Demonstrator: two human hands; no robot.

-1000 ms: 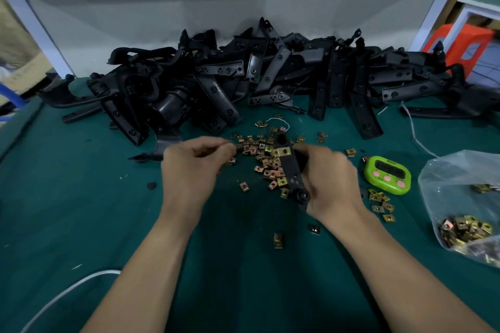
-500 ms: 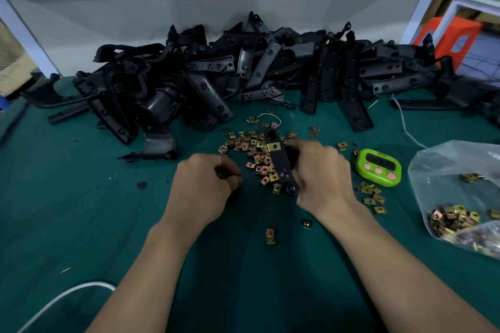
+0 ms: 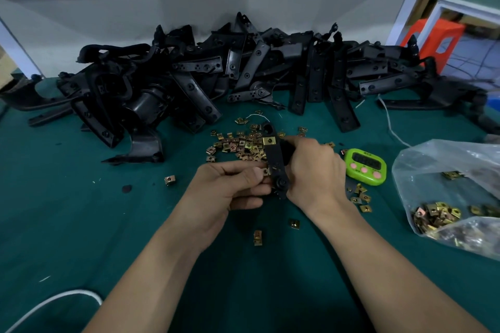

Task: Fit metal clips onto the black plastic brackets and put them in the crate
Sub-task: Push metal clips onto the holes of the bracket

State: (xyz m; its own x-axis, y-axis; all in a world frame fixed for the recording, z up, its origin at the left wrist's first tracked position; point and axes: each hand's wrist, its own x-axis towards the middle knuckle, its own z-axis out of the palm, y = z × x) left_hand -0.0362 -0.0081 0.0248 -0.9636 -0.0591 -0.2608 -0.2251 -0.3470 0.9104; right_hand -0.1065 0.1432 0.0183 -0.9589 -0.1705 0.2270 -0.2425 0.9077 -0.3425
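Now the right hand (image 3: 313, 167) clasps one bracket (image 3: 276, 159) bearing one clip (image 3: 269, 140), left hand (image 3: 227, 186) pinching a second clip (image 3: 266, 171) beside it.

No legible text (timer (image 3: 365, 166) display dark)

A green table (image 3: 59, 224) meets a grey panel (image 3: 189, 8), with perhaps an orange stool (image 3: 435, 38) far right.
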